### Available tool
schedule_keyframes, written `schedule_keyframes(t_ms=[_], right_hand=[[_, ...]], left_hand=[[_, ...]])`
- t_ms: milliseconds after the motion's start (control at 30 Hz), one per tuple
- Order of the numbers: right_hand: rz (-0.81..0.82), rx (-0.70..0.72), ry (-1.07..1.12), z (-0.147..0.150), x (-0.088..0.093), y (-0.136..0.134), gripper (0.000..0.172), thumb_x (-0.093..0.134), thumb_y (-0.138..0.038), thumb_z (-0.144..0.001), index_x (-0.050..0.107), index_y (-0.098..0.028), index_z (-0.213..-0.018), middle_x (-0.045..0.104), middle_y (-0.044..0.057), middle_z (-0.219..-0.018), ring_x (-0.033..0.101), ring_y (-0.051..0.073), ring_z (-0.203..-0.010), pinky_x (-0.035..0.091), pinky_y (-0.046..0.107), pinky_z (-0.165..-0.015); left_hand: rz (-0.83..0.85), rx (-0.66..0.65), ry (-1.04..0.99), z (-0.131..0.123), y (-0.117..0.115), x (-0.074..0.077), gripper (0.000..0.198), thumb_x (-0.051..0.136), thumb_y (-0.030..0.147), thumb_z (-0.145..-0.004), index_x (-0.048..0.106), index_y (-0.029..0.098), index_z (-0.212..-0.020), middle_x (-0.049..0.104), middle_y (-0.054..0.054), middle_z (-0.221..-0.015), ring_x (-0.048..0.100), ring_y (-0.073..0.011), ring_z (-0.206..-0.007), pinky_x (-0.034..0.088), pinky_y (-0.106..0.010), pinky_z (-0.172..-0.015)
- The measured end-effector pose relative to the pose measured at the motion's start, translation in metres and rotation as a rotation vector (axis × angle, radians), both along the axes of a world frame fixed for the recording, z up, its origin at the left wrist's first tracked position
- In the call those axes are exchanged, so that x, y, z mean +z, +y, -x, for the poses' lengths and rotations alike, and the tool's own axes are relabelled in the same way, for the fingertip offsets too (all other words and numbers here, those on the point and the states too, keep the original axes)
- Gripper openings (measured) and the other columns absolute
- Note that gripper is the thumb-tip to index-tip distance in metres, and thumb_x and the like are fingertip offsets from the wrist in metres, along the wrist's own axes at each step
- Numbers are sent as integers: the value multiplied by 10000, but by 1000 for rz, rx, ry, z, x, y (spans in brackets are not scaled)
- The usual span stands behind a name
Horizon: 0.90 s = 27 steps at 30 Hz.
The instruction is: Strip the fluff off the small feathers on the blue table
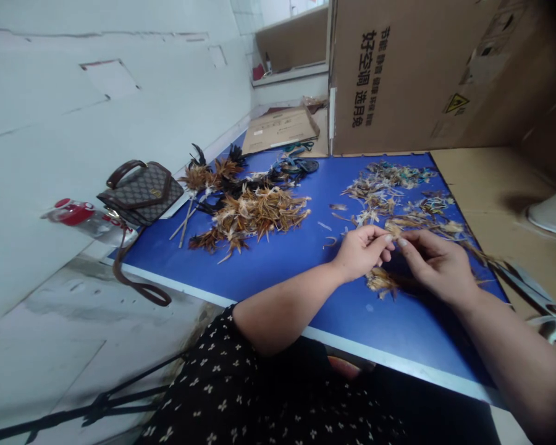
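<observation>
A large cardboard box [445,74] with printed black characters stands at the far edge of the blue table [282,272]. A flattened cardboard sheet [280,128] lies to its left.

On the table's left half lies a dense pile of brown-orange feathers [254,213], with darker feathers and thin sticks at its far side. On the right half, a looser scatter of mixed feathers [389,191] spreads from the box toward the hands.

A patterned handbag [141,191] sits at the table's left corner. A clear bottle [86,219] with a red cap lies just beside it. Scissors [532,293] rest near the right edge.

The left hand [364,250] and right hand [438,262] meet above the table, near the scatter. Each hand is mostly closed, fingers curled, thumb and forefinger pinched on one small feather [393,227]. The small feather is pale tan, thin and short; finer detail cannot be made out. A brown tuft [380,281] lies on the table beneath the hands.
</observation>
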State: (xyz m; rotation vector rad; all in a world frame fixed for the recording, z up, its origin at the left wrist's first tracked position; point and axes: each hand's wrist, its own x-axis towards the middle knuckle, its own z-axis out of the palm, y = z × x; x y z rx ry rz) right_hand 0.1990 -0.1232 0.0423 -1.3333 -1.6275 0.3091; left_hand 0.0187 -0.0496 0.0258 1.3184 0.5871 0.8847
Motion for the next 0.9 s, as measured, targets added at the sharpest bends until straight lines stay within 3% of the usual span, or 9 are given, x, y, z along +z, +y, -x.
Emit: schedule_keyframes(t_ms=[133, 200, 400, 600, 900], right_hand=[[-53, -94, -25, 4, -16, 3, 285, 698, -522, -1045, 721, -290, -1209, 736, 23, -822, 659, 219, -646, 525, 359, -624], [-87, -118, -34, 6, -17, 3, 235, 706, -483, -1044, 712, -299, -1189, 717, 14, -794, 648, 215, -617, 506, 355, -589], [-227, -57, -40, 10, -5, -2, 120, 766, -325, -992, 707, -270, -1081, 731, 13, -802, 646, 175, -585, 489, 308, -525], [-325, 36, -158, 9, 14, -3, 50, 771, -235, -950, 739, -238, -989, 743, 40, -845, 688, 185, -717, 561, 330, -695], [-386, 112, -189, 10, 7, 2, 266, 797, -170, -959, 805, -228, -1219, 742, 74, -972, 709, 193, -794, 574, 330, -699]], left_hand=[[-146, 239, -56, -4, 1, -5, 309, 840, 484, -877, 789, 179, -873, 726, -44, -939, 658, -159, -926, 517, -328, -925], [-141, 266, -58, -5, 1, -5, 263, 845, 452, -871, 819, 190, -860, 733, -46, -958, 663, -177, -977, 505, -351, -983], [169, 148, -204, -6, -4, 2, 330, 971, 474, -726, 841, 197, -848, 775, -37, -928, 675, -184, -957, 481, -399, -1065], [424, 60, -305, -4, -4, 7, 376, 1033, 391, -630, 826, 175, -858, 791, -38, -901, 681, -163, -886, 480, -364, -1003], [532, -109, -391, 2, 0, 15, 298, 993, 305, -700, 829, 151, -896, 792, -51, -898, 700, -154, -811, 514, -332, -905]])
